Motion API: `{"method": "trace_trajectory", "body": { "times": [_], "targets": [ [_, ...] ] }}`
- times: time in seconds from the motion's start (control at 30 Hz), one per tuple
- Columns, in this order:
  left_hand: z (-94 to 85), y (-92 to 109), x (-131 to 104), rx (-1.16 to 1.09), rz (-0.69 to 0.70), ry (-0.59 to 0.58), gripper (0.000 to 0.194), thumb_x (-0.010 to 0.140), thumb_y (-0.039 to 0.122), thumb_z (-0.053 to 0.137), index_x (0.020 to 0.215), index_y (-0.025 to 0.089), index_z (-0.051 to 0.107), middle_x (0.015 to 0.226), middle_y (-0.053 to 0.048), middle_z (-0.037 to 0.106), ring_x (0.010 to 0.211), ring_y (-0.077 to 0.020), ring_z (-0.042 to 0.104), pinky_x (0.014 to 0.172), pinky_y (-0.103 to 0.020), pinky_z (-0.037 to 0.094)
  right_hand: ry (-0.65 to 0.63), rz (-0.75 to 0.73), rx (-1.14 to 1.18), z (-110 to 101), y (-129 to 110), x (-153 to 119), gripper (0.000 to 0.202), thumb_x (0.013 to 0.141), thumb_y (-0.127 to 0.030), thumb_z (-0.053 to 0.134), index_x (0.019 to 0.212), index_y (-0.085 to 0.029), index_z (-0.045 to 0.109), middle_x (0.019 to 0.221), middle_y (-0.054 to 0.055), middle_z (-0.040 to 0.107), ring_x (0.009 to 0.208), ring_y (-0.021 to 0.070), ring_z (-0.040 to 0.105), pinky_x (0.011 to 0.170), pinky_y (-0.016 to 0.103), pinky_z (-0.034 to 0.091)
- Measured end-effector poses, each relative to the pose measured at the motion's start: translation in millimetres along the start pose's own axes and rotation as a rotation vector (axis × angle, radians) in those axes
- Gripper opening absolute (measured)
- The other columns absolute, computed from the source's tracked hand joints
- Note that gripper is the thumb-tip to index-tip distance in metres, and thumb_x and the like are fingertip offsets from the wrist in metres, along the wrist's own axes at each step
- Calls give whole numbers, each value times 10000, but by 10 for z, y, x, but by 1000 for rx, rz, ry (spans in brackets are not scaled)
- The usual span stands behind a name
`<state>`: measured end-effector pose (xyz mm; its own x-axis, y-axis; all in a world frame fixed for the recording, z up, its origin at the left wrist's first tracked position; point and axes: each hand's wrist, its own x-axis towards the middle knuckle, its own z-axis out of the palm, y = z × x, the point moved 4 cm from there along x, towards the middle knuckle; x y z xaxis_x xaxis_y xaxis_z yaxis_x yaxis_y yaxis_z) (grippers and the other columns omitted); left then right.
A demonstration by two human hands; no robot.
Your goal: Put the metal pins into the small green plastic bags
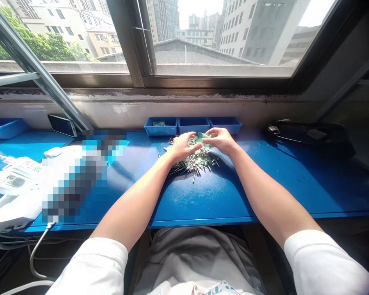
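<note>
A heap of thin metal pin-like parts [195, 164] lies on the blue table, with bits of green among them. Over its right back side, my right hand [223, 140] pinches a small clear green packet [204, 138]. My left hand [184, 146] is at the packet's left side above the heap, its thumb and fingers apart; whether it touches the packet is unclear. Behind the hands stand three joined blue bins [193, 126], the left one with a green packet [159, 123] inside.
On the blue table [184, 205], a phone [62, 125], white devices with cables [15, 176] and a blue tray [6, 128] are at left. A black case [310, 137] lies at right. A metal bar [39, 65] slants down at left before the window.
</note>
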<state>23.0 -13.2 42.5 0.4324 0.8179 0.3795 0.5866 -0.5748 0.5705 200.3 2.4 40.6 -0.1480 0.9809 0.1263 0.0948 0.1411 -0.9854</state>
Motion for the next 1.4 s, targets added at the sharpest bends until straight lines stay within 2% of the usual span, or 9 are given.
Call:
{"method": "trace_trajectory", "body": {
  "times": [0.07, 0.2, 0.43, 0.77, 0.9, 1.0, 1.13, 1.3, 1.4],
  "targets": [
    [-47, -64, 28, -85, -1, 100, 382, 774, 419, 618, 1055, 160, 640, 1058, -91, 678, 992, -228, 621, 896, -356, 469, -25, -87, 26, 115, 14, 15, 440, 458, -346, 857, 772, -155, 616, 636, -7, 626, 533, 124, 566, 539, 275, 474],
    [-98, -157, 46, -180, 12, 232, 128, 736, 281, 652, 775, 161, 674, 808, -40, 695, 775, -174, 637, 730, -295, 497, -16, -212, -16, 247, 42, 37, 328, 482, -295, 829, 717, -162, 643, 710, 2, 651, 666, 153, 613, 659, 302, 504],
    [-144, -76, 22, -189, 205, 326, 60, 705, 134, 627, 700, 171, 674, 925, -51, 679, 877, -169, 633, 766, -297, 512, 160, -525, -227, 216, -77, -35, 69, 631, -166, 701, 594, -190, 648, 1084, 47, 674, 1074, 224, 595, 973, 397, 444],
    [-121, -97, 22, -6, 217, 351, 354, 715, 99, 614, 1056, 192, 632, 1107, -61, 642, 1006, -186, 602, 805, -297, 515, 190, -612, -370, 270, -181, -105, 120, 679, -165, 694, 573, -210, 660, 1278, 9, 591, 1228, 254, 493, 1065, 452, 369],
    [-96, -111, 37, -64, 227, 358, 181, 799, 164, 566, 946, 179, 672, 1051, -64, 667, 967, -176, 615, 797, -288, 507, 179, -557, -284, 251, -117, -54, 76, 696, -276, 719, 718, -212, 684, 1019, 45, 690, 1039, 238, 597, 927, 424, 472],
    [-79, -135, 48, -159, 146, 364, 123, 829, 239, 565, 872, 169, 656, 880, -45, 680, 787, -147, 621, 694, -265, 500, 108, -446, -152, 272, -25, 0, 346, 712, -396, 713, 991, -204, 644, 808, 27, 682, 714, 178, 634, 670, 337, 526],
    [-53, -170, 47, -383, 51, 346, 252, 801, 229, 598, 1051, 197, 584, 691, 21, 628, 583, -100, 560, 569, -222, 461, 109, -319, -130, 299, 32, 14, 600, 693, -505, 716, 1176, -217, 508, 640, -20, 614, 490, 146, 563, 462, 281, 454],
    [-79, -185, 77, -408, 26, 372, 157, 778, 160, 546, 883, 167, 662, 777, -17, 657, 683, -119, 602, 650, -244, 501, 187, -288, -191, 286, 8, 12, 593, 714, -603, 655, 1136, -227, 474, 641, -25, 600, 486, 143, 568, 475, 274, 445],
    [-144, -245, 106, -363, -25, 462, 209, 784, 165, 537, 940, 154, 676, 943, -56, 670, 828, -153, 627, 760, -281, 524, 272, -315, -253, 230, 2, 29, 528, 739, -601, 622, 1074, -213, 498, 702, -9, 628, 566, 146, 592, 562, 286, 472]
  ]
}}
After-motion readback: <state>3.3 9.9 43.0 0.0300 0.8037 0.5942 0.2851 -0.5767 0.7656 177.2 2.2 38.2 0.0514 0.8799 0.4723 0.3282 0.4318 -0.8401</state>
